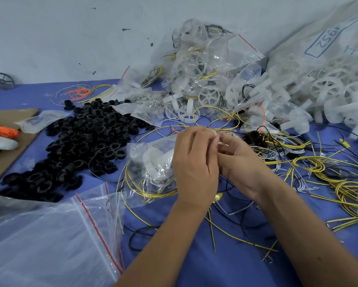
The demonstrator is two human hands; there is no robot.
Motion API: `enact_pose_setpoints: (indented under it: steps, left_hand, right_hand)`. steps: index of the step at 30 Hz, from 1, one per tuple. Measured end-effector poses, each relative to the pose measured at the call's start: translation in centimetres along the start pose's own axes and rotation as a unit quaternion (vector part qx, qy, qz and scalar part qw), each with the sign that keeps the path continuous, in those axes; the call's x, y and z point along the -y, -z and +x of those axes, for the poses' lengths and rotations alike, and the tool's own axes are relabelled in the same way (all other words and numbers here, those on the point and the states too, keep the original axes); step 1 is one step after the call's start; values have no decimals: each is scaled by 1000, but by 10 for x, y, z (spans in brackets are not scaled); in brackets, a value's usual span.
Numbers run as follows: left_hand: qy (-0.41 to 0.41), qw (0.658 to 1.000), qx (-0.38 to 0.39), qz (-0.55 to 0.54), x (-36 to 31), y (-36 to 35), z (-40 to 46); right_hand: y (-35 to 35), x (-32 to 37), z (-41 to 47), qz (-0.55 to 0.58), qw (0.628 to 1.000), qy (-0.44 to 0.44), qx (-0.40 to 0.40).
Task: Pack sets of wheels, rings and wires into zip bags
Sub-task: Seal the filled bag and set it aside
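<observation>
A filled zip bag (151, 162) with white wheels, black rings and yellow wires hangs in front of me at the centre of the blue table (225, 255). My left hand (194, 162) pinches its top edge. My right hand (240, 162) pinches the same edge from the right, fingertips meeting those of the left. A heap of black rings (80, 139) lies to the left. Loose white wheels (327, 90) are piled at the back right. Yellow and black wires (323, 168) are spread on the right.
Packed zip bags (205, 65) are stacked at the back centre against the wall. Empty zip bags with red strips (55, 235) lie at the front left. Cardboard (6, 150) and orange wires (78, 93) sit at the left. A large printed sack (327, 38) leans at the back right.
</observation>
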State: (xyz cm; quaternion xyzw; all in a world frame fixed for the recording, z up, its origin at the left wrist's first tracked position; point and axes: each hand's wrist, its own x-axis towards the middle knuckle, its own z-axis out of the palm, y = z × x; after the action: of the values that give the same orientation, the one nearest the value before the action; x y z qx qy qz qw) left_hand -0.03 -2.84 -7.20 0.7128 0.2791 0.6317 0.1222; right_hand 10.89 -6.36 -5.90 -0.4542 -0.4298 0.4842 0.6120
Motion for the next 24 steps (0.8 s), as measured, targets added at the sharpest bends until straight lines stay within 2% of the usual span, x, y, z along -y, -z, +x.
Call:
enact_pose_setpoints:
  steps: [4,9,14,19,24]
  left_hand:
    - [48,999,-1,23,3,0,1]
    - [70,996,-11,60,4,0,3]
    - [94,993,-40,57,12,5,4]
    - [39,999,-28,25,7,4,3]
    - [-20,1000,11,7,1,1,0]
  right_hand:
    - [-3,-4,3,-33,996,-36,-77]
    - [0,-8,5,-61,992,-14,-112]
    - [-1,-5,3,-47,995,27,-86]
    - [-5,-5,3,-22,996,-6,-89]
    - [-8,-4,2,52,991,16,-123]
